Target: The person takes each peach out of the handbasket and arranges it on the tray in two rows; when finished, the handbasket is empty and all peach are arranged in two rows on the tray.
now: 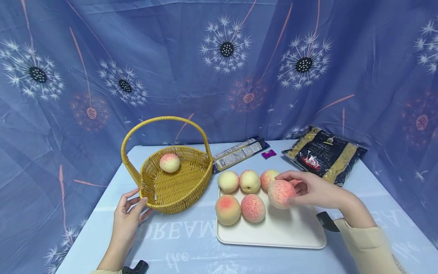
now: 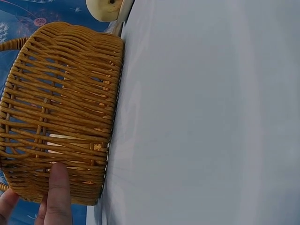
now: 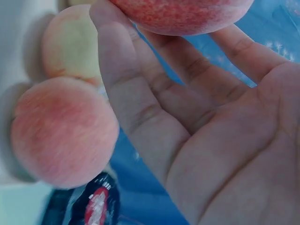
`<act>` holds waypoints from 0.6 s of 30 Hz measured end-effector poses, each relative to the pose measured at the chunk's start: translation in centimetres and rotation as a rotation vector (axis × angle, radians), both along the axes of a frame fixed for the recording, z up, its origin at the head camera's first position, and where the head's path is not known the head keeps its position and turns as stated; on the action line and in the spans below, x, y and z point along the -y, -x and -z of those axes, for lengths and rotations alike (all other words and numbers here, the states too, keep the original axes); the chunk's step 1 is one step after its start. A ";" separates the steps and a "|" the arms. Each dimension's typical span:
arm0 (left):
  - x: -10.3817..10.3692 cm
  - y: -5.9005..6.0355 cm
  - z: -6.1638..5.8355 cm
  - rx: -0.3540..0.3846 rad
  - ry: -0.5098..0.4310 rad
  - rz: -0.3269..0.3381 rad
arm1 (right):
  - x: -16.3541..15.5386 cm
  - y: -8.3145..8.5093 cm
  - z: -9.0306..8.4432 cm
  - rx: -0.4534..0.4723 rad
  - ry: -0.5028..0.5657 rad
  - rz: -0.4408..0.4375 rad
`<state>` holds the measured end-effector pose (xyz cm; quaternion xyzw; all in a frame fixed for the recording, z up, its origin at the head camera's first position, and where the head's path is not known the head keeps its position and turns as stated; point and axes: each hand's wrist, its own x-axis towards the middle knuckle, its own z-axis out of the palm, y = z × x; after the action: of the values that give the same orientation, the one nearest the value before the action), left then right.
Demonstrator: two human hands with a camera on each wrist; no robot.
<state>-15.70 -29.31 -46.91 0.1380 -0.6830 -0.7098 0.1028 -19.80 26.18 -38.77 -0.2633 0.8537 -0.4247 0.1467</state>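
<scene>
A round basket (image 1: 178, 182) of woven yellow wicker, with a tall arched handle, is seen left of centre in the head view; its ribbed weave fills the left side of the left wrist view (image 2: 61, 112). One fuzzy peach (image 1: 169, 162), pale with a pink blush, is lying inside it toward the back wall. The basket's near rim is touched by the left hand (image 1: 128, 217) at the lower left of the frame, thumb on the rim and fingers laid relaxed along the outer wall; in the wrist view a fingertip (image 2: 58, 187) is pressed against the weave.

To the right, a smooth white rectangular tray (image 1: 273, 232) with rounded corners is set on the pale blue tablecloth (image 1: 191, 243). Five peaches are resting on it in two rows. A sixth, speckled red peach (image 1: 281, 193) is held by the right hand (image 1: 315, 188) just above the tray's upper right part, gripped between the thumb and curled fingertips; in the right wrist view it (image 3: 183, 14) is seen at the top edge against the fingers (image 3: 136, 103).

On the tablecloth the word "DREAM" is readable, mirrored, beside the tray. Behind, a glossy dark pasta bag (image 1: 323, 154) with a red label and a flat dark packet (image 1: 239, 152) are lying; their print cannot be read.
</scene>
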 end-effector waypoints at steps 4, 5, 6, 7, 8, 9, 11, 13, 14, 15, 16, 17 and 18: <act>0.0 0.0 0.0 0.004 0.004 -0.007 | -0.8 -0.5 1.0 -0.018 0.010 -0.007; 0.0 0.1 0.0 0.006 0.007 -0.008 | -0.9 -0.6 1.2 -0.017 0.015 -0.008; 0.0 0.1 0.0 0.009 0.009 -0.009 | -1.0 -0.7 1.5 -0.012 0.021 -0.010; 0.0 0.1 0.1 0.011 0.009 -0.011 | -1.1 -0.8 1.8 -0.006 0.027 -0.013; 0.1 0.1 0.1 0.014 0.012 -0.010 | -1.1 -0.8 2.0 0.006 0.030 -0.014; 0.1 0.1 0.1 0.016 0.016 -0.009 | -1.1 -0.9 2.3 0.020 0.033 -0.015; 0.1 0.1 0.1 0.020 0.019 -0.009 | -1.0 -0.9 2.7 0.037 0.040 -0.023; 0.1 0.1 0.1 0.020 0.019 -0.008 | -0.8 -1.0 3.1 0.045 0.046 -0.032; 0.1 0.1 0.1 0.019 0.020 -0.007 | -0.8 -1.0 3.3 0.048 0.044 -0.033; 0.1 0.1 0.1 0.016 0.017 -0.008 | -0.7 -1.0 3.4 0.047 0.042 -0.037; 0.1 0.1 0.1 0.013 0.014 -0.007 | -0.6 -1.0 3.6 0.040 0.041 -0.042; 0.1 0.1 0.2 0.010 0.013 -0.006 | -0.5 -1.0 3.7 0.037 0.039 -0.044; 0.1 0.1 0.2 0.005 0.014 -0.005 | -0.4 -1.0 3.8 0.032 0.035 -0.044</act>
<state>-15.80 -29.37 -47.09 0.1409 -0.6878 -0.7045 0.1037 -18.78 26.57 -42.58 -0.2778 0.8376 -0.4405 0.1652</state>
